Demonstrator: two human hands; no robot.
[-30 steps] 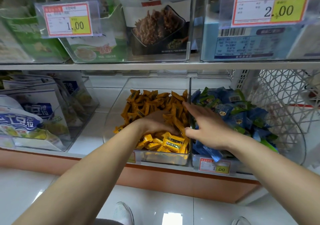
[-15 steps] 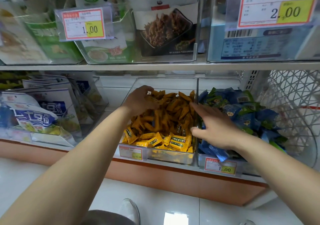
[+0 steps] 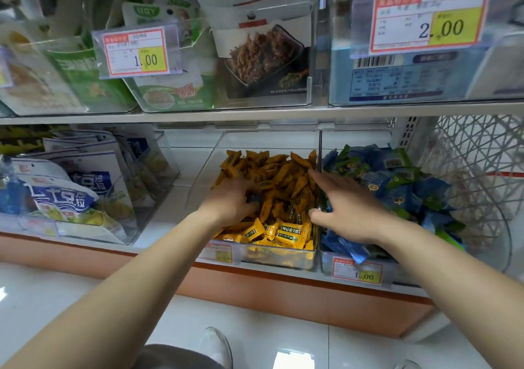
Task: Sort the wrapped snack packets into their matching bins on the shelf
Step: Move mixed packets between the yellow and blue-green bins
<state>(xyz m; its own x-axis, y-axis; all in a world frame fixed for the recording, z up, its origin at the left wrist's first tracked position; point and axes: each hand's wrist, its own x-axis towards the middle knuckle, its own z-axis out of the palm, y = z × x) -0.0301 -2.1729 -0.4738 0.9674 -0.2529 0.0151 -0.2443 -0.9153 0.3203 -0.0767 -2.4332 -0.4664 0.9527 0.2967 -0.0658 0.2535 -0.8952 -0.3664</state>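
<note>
A: While our left hand (image 3: 231,198) curls into the yellow packets (image 3: 283,175) in the bin (image 3: 269,138), we can't tell what it grasps.

B: Our right hand (image 3: 350,207), fingers spread on blue packets (image 3: 402,195) just right of that bin, could nudge some across.

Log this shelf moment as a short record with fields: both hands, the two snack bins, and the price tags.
left hand: in the yellow bin, fingers curled down among the yellow packets; whether it holds one cannot be told
right hand: fingers straight and spread, across the wall between the two bins
blue bin: heaped with blue packets, some green
lower tag: 1.00, on the blue bin's front
upper tags: 1.00 tag at left, 2.00 tag at right
wire basket: white, right of the blue bin
</note>
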